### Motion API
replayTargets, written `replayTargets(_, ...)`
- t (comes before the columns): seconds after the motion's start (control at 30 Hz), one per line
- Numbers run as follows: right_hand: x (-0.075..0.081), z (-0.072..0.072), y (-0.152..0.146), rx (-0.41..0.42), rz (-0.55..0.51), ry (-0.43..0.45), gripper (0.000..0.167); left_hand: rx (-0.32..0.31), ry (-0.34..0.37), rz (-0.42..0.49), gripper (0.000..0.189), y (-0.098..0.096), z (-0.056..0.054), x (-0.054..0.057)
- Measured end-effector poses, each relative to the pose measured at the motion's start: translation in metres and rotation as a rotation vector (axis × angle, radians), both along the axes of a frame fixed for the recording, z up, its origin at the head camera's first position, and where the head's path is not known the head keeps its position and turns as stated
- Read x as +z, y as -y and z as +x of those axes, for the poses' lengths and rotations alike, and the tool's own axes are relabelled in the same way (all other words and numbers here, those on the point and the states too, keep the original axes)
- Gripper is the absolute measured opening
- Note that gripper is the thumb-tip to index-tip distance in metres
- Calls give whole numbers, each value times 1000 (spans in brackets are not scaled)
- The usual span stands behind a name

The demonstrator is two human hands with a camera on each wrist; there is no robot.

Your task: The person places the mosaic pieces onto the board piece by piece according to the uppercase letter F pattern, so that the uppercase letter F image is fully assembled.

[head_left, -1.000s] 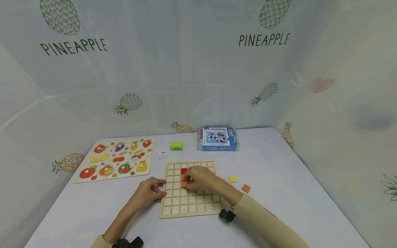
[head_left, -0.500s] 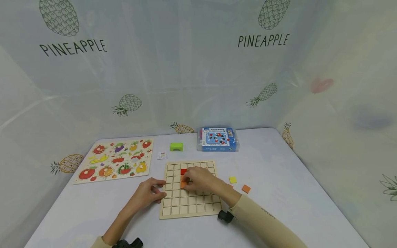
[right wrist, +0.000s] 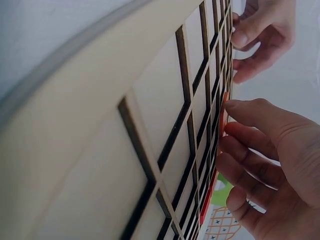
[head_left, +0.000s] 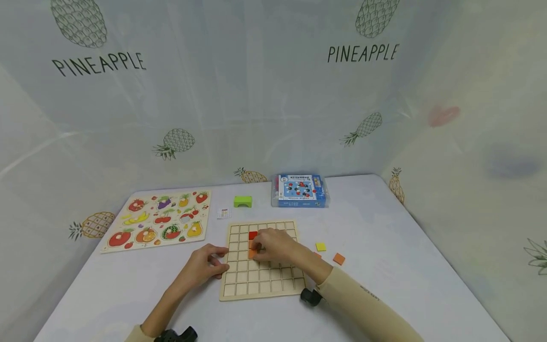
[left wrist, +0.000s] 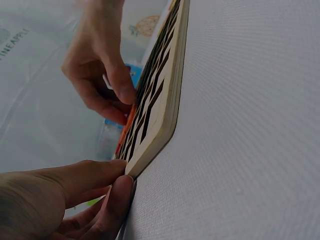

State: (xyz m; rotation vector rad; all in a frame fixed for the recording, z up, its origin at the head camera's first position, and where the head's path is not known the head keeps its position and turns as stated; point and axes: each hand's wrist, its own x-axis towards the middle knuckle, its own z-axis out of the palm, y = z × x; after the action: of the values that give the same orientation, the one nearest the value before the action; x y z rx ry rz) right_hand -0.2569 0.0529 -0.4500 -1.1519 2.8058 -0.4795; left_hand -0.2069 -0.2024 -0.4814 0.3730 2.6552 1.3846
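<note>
At the lower centre of the frame, the wooden grid board (head_left: 241, 288) lies flat on the table. The right hand (head_left: 276, 245) bends thumb and fingertips over the orange tiles (head_left: 252, 254), which sit just below a red tile (head_left: 253, 235); whether it pinches one or merely presses, the views do not settle. The left hand (head_left: 202, 266), unclenched, rests fingertips against the board's left rim. The tiles look light, stiff and smooth, best taken by opposite edges; the board, probably light enough to slide, suits a hold at its rim.
</note>
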Motion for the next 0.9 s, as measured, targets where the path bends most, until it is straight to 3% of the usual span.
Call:
replayTargets(0.43, 16, -1, -32, -44, -84, 16, 22, 10, 7, -11, 44, 0, 0, 0)
replayTargets(0.9, 17, 4, -113, -242, -88, 40, 21, 1, -5, -5, 45, 1, -2, -1)
